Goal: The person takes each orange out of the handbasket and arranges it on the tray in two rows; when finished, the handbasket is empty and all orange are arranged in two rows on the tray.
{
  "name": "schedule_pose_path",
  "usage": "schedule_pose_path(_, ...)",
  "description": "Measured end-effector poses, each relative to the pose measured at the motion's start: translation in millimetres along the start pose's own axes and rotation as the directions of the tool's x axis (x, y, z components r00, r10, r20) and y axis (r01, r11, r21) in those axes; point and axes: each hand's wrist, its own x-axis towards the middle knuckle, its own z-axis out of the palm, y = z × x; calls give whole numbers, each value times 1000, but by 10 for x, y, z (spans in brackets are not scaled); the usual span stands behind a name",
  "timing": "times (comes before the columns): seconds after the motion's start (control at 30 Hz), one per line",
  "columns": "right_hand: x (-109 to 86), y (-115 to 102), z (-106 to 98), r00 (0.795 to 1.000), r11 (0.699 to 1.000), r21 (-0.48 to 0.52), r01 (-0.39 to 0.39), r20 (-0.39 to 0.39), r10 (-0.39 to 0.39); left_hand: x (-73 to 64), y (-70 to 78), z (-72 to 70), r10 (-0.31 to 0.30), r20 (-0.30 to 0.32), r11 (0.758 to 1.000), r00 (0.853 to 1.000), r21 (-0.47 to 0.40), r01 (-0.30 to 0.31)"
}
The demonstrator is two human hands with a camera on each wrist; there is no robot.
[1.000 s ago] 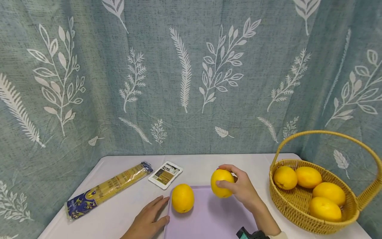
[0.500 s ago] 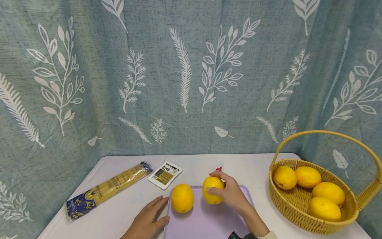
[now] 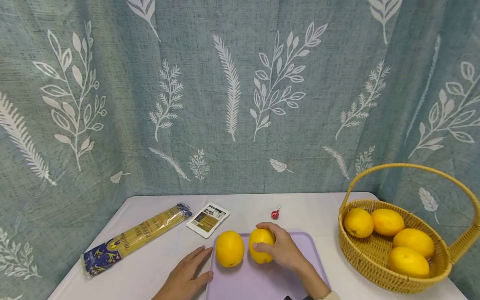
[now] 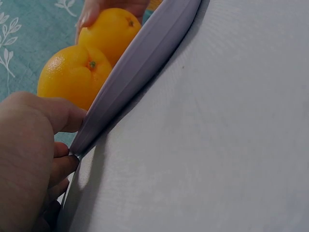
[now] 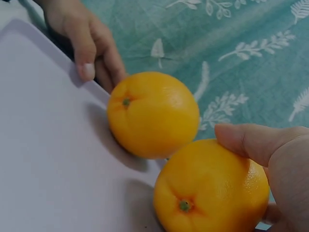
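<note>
My right hand [image 3: 279,246] grips an orange [image 3: 261,245] at the back of the lilac tray [image 3: 262,287], thumb on the near side and fingers over the top. Just left of it another orange [image 3: 229,248] rests in the tray's back left corner. In the right wrist view the held orange [image 5: 207,193] is close to the other orange [image 5: 153,115]; whether they touch is hard to tell. My left hand [image 3: 186,273] rests at the tray's left edge, fingers extended. Its thumb [image 4: 67,116] touches the rim in the left wrist view.
A wicker basket [image 3: 369,273] with several yellow-orange fruits stands at the right, its handle arching up. A red lollipop [image 3: 275,214] lies behind the tray. At the left are a flat white package [image 3: 208,219] and a bag of spaghetti [image 3: 136,237]. A patterned curtain [image 3: 240,104] hangs behind.
My right hand has moved left and slightly down with the orange, bringing it beside the other one. The lollipop has come into view behind it. My left hand stays in place.
</note>
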Motion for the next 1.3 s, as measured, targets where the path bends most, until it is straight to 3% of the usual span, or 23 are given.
schedule_pose_path(0.43,-34,0,29,999,998,-56,-22,-43,20,13,39,-13,0,13,1000,1000,-3,0)
schedule_pose_path(0.83,-34,-20,-67,996,994,-92,-50,-81,43,30,59,-20,-35,21,999,999,4,35)
schedule_pose_path(1.03,-37,-65,-136,996,996,-79,-47,-85,40,26,50,-13,-34,15,999,999,4,33)
schedule_pose_path(1.3,-67,-182,-266,988,999,-39,-35,-149,28,11,46,-10,-37,5,999,999,6,37)
